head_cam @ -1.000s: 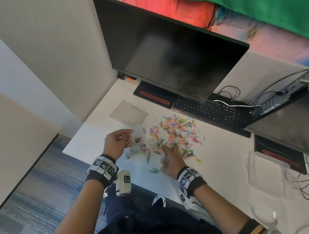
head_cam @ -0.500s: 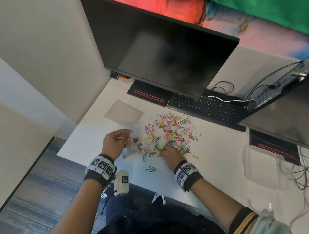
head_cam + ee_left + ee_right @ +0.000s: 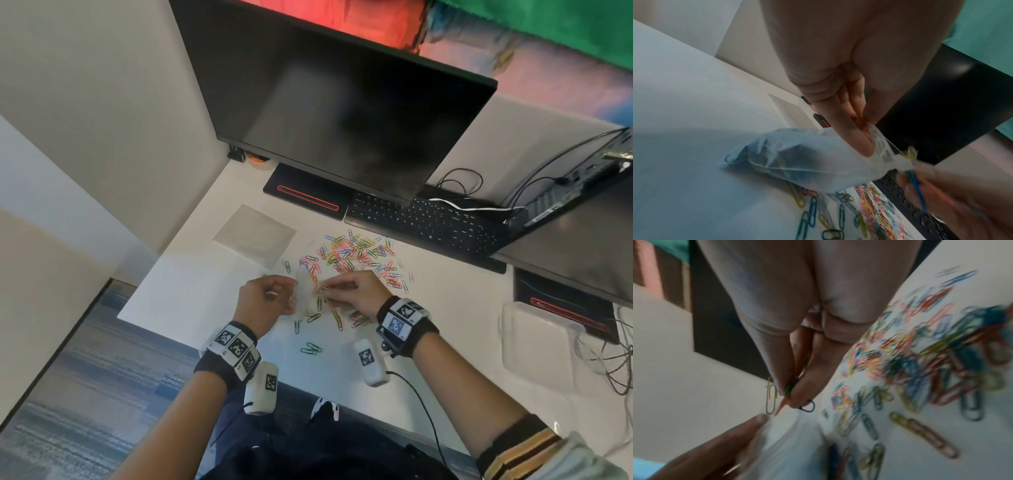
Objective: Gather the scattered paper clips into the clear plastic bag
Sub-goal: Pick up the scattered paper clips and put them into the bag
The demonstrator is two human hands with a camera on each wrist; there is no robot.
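Right wrist, clips (image 3: pixel 789 392) pinched, head blurred

Paper clips (image 3: pixel 356 255): red, pink, yellow, green, blue, scattered on white worktop (image 3: pixel 445 308). Bag (image 3: pixel 818 160): clear. Keyboard (image 3: pixel 428 222), at 1 o'clock: black. Wristbands (image 3: pixel 236 347): black-and-white square markers.

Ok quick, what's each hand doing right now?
Left hand: pinching the mouth of the clear plastic bag, which already holds some clips.
Right hand: pinching a few paper clips right at the bag's mouth.
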